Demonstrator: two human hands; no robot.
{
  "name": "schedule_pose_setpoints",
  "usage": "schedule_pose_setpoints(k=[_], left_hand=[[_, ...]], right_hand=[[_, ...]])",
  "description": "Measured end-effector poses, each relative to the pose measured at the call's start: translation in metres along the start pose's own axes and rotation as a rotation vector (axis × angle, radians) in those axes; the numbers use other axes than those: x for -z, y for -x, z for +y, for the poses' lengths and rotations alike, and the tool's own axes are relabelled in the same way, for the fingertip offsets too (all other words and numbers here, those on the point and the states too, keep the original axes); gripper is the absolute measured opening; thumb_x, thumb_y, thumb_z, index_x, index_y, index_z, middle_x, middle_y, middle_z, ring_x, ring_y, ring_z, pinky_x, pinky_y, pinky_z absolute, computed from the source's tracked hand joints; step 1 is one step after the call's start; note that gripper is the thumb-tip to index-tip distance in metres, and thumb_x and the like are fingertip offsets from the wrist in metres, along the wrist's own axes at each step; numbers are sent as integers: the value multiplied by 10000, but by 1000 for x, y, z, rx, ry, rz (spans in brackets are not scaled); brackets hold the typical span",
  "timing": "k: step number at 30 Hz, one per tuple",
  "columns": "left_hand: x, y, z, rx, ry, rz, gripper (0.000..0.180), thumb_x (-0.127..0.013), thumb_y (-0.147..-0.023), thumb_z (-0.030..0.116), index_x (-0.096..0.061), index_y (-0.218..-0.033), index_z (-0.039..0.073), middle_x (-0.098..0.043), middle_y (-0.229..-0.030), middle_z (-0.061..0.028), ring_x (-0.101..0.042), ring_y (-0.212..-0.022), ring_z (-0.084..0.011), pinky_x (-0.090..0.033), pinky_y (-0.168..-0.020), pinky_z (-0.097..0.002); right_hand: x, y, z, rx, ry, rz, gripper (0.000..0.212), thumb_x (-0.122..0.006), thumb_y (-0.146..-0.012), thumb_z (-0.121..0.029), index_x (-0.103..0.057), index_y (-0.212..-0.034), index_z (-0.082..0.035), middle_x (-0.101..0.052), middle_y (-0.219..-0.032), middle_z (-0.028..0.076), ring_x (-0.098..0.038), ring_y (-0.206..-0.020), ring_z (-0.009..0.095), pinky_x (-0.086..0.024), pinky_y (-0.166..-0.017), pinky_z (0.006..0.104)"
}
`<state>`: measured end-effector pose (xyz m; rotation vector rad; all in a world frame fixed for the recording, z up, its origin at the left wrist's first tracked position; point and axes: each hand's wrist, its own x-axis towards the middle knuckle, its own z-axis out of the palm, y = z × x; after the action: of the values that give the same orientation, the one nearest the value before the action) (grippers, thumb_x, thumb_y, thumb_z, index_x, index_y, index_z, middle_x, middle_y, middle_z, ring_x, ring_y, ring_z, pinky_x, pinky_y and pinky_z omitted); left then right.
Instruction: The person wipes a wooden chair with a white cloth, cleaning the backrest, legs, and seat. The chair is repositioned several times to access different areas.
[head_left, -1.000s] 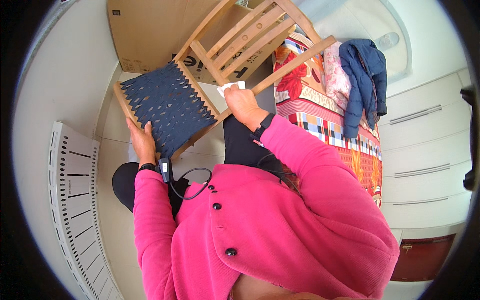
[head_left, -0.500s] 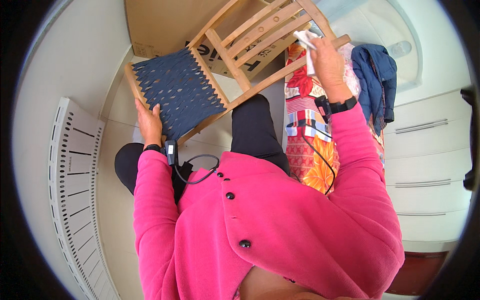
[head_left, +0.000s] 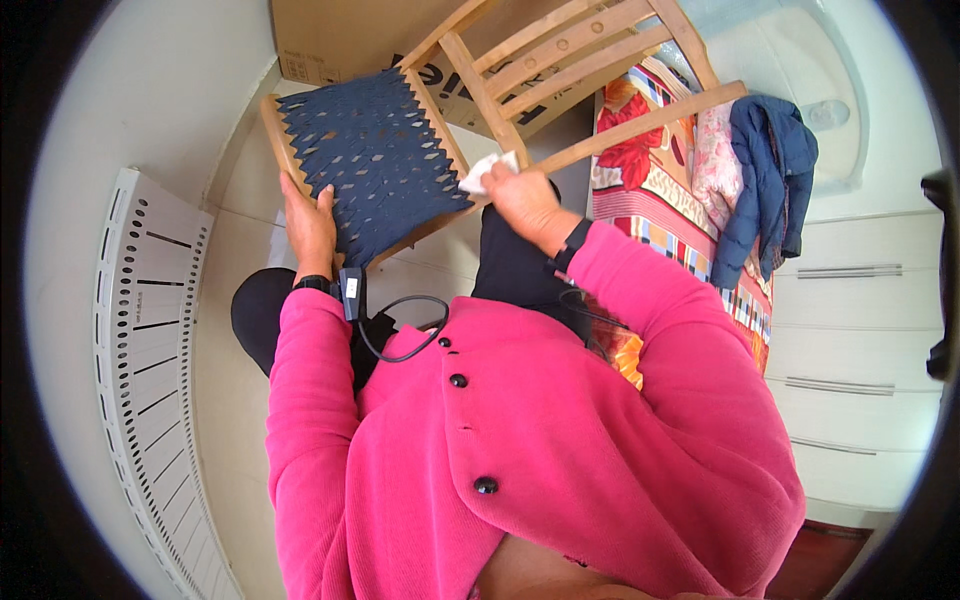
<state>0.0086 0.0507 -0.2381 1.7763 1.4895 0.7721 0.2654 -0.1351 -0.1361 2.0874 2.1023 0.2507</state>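
A wooden chair (head_left: pixel 485 98) tilts before the person's knees, its dark blue woven seat (head_left: pixel 370 155) toward the left. The left hand (head_left: pixel 312 225) grips the seat's edge, thumb over the weave. The right hand (head_left: pixel 525 203) pinches a white cloth (head_left: pixel 487 174) against the frame where seat meets back. Beyond stands a cardboard box (head_left: pixel 350 40); rightward, a blue jacket (head_left: pixel 765 180) lies on patterned bedding (head_left: pixel 645 120).

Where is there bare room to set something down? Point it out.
The narrow floor strip between the radiator and the left sleeve looks free. It's crowded around the chair, with the left hand at its seat and the right hand holding a white cloth. A jacket takes up space, too.
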Motion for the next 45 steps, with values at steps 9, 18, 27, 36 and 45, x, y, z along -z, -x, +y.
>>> schedule_pose_setpoints(k=[9, 18, 27, 36, 45], left_hand=[[2, 0, 3, 60, 10, -35, 795, -687, -887, 256, -222, -1506, 77, -475, -1408, -272, -509, -1248, -428, -427, -1025, -456], [1, -1, 1, 92, -32, -52, 806, -683, -890, 282, -206, -1515, 109, -503, -1382, -259, -541, -1210, -427, -450, -997, -478], [5, 0, 8, 138, -44, -46, 800, -679, -889, 302, -205, -1518, 159, -558, -1323, -241, -583, -1151, -422, -482, -942, -484], [3, 1, 7, 104, 53, -20, 781, -679, -897, 235, -222, -1516, 103, -559, -1289, -301, -571, -1160, -444, -464, -956, -455], [1, -1, 4, 130, 9, -25, 779, -670, -900, 272, -205, -1515, 163, -570, -1289, -256, -583, -1138, -436, -478, -943, -489]], right_hand=[[-25, -18, -20, 121, -32, -109, 112, -582, -803, -80, -670, -872, -61, -651, -881, 129, -686, -740, 275, -567, -632, 383], [104, -42, 87, -226, 180, 119, 111, -604, -848, -142, -661, -941, -126, -657, -893, 116, -682, -720, 321, -556, -620, 440], [74, -183, 87, -155, -153, 365, 136, -577, -892, -142, -667, -992, -128, -620, -975, 123, -637, -887, 364, -518, -744, 462], [-14, -216, 72, -54, 150, -55, 169, -564, -894, -117, -723, -940, -81, -674, -1032, 146, -702, -900, 316, -572, -750, 429], [9, -98, 56, -15, 71, -190, 185, -565, -877, -155, -731, -845, -80, -696, -869, 183, -708, -819, 361, -568, -668, 464]])
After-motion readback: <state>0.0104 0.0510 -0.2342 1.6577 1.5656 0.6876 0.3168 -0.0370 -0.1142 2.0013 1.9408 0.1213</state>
